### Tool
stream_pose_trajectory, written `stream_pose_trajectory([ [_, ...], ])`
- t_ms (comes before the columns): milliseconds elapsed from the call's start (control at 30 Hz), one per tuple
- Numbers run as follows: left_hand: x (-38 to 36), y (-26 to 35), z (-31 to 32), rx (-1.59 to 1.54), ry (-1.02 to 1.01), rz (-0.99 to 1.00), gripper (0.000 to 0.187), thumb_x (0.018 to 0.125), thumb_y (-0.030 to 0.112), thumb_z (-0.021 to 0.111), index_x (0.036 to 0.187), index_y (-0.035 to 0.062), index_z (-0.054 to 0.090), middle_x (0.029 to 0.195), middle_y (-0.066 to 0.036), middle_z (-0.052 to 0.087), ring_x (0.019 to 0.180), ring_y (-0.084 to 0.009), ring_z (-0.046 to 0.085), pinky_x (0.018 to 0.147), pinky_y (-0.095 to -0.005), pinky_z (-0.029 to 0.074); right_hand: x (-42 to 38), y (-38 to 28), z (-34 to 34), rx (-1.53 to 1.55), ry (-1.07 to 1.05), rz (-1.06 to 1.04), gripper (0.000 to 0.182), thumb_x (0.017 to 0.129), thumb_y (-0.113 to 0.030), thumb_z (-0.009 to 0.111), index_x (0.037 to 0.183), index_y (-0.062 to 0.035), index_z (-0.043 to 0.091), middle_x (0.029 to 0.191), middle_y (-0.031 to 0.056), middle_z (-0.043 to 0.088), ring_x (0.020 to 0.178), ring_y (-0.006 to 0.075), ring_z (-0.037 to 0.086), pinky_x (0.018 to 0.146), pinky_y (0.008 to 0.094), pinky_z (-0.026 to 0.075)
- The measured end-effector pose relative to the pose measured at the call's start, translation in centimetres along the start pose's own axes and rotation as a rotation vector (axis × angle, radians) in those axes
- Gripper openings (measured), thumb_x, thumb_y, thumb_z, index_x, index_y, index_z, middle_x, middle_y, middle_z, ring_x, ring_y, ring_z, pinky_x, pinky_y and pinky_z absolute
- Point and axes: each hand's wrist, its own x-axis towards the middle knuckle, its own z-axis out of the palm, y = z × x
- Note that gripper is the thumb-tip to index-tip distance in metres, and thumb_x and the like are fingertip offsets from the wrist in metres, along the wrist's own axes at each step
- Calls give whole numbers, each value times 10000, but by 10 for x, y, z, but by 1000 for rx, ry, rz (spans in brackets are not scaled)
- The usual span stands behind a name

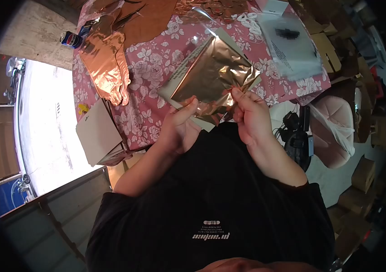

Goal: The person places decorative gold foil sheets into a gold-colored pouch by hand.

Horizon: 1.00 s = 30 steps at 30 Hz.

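Observation:
A folded copper-coloured foil piece (213,75) lies flat against a pale card (204,123), whose edges show around it. Clear plastic with small print sticks out past the card's upper left side. My left hand (181,127) grips the near left edge, thumb on top of the foil and fingers mostly hidden beneath. At the near right edge, my right hand (251,113) pinches the foil between thumb and curled fingers. Both hands hold the bundle above the near side of the table, close to my body.
A pink floral tablecloth (150,86) covers the table. Shiny copper foil shapes (104,68) lie left, near a blue can (70,39). Clear plastic bags (288,50) and white cord (250,21) lie right. Pale cards (98,136) stand at the left edge; a chair (335,127) stands right.

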Motion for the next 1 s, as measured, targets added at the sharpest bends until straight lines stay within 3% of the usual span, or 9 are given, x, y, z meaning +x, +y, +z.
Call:
stream_pose_trajectory([
  [100, 2, -3, 9, 30, 27, 68, 352, 1125, 149, 582, 1454, 26, 559, 1426, -154, 671, 1314, -305, 667, 1141, -507, 530, -3, 2, 8, 186, 23, -11, 151, 1063, -216, 741, 981, -91, 720, 792, -67, 609, 613, 39, 448, 536, 226, 347],
  [167, 1, -4, 12, 57, 80, 124, 333, 1120, 128, 583, 1440, 34, 567, 1386, -135, 684, 1289, -286, 679, 1135, -500, 532, -11, -7, 16, 305, 60, 108, 170, 1068, -217, 735, 937, -115, 699, 774, -71, 596, 599, 48, 436, 538, 226, 345],
  [300, -1, -6, 7, 14, 108, 123, 307, 1112, 115, 591, 1409, 40, 595, 1338, -125, 704, 1281, -290, 683, 1140, -500, 527, -15, -8, 11, 288, 0, 166, 198, 1063, -244, 746, 913, -132, 683, 762, -69, 596, 597, 49, 460, 543, 221, 354],
  [367, -1, -1, 3, 1, 172, 98, 255, 1102, 116, 609, 1347, 51, 641, 1308, -115, 719, 1246, -279, 693, 1116, -486, 529, -20, -7, 12, -15, -28, 94, 211, 1047, -260, 768, 906, -133, 675, 776, -63, 606, 628, 43, 509, 551, 219, 372],
  [567, -9, 8, 33, 33, 151, 117, 160, 1088, 130, 645, 1232, 75, 686, 1198, -53, 732, 1144, -222, 703, 1059, -426, 517, -29, -10, 12, -162, -55, 144, 241, 985, -223, 840, 879, -125, 647, 714, -49, 589, 547, 56, 522, 503, 230, 395],
  [800, -3, -4, -8, 5, 159, 116, 158, 1064, 101, 681, 1220, 79, 672, 1164, -52, 715, 1140, -231, 701, 1059, -432, 526, -31, -5, 20, -164, -92, 236, 248, 966, -200, 856, 861, -117, 647, 702, -39, 598, 523, 65, 503, 485, 233, 379],
  [1000, -6, -6, 5, -10, 112, 131, 151, 1060, 93, 687, 1207, 79, 658, 1147, -47, 710, 1141, -227, 698, 1048, -430, 528, -30, -3, 31, -36, -18, 124, 232, 971, -187, 846, 842, -106, 671, 710, -31, 603, 544, 71, 493, 500, 234, 385],
])
